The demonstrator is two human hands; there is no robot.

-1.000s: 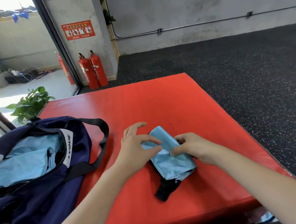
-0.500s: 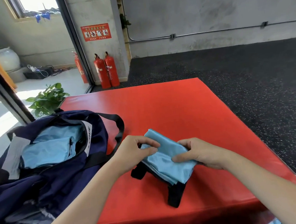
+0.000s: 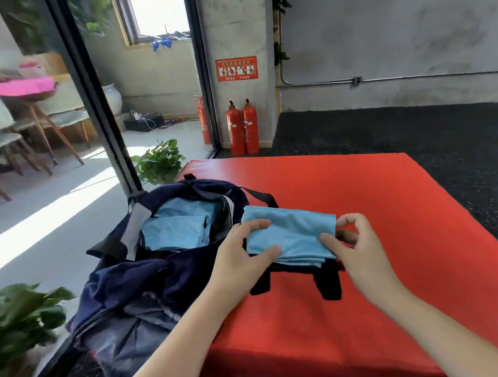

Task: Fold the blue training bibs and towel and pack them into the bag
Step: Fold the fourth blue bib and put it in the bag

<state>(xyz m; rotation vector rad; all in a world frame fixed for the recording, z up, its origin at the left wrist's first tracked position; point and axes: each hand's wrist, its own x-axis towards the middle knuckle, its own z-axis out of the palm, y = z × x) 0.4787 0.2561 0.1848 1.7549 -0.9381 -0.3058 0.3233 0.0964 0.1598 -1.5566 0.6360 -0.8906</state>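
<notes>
Both hands hold a folded blue bib [image 3: 291, 233] just above the red mat [image 3: 398, 234]: the left hand [image 3: 242, 259] pinches its left end, the right hand [image 3: 357, 251] grips its right end, black trim hanging beneath. Beside it the navy bag [image 3: 135, 287] lies open with folded blue cloth [image 3: 176, 231] inside.

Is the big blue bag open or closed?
Open. The bag gapes at the top, and folded light blue cloth shows inside it. Nothing covers the opening.
</notes>
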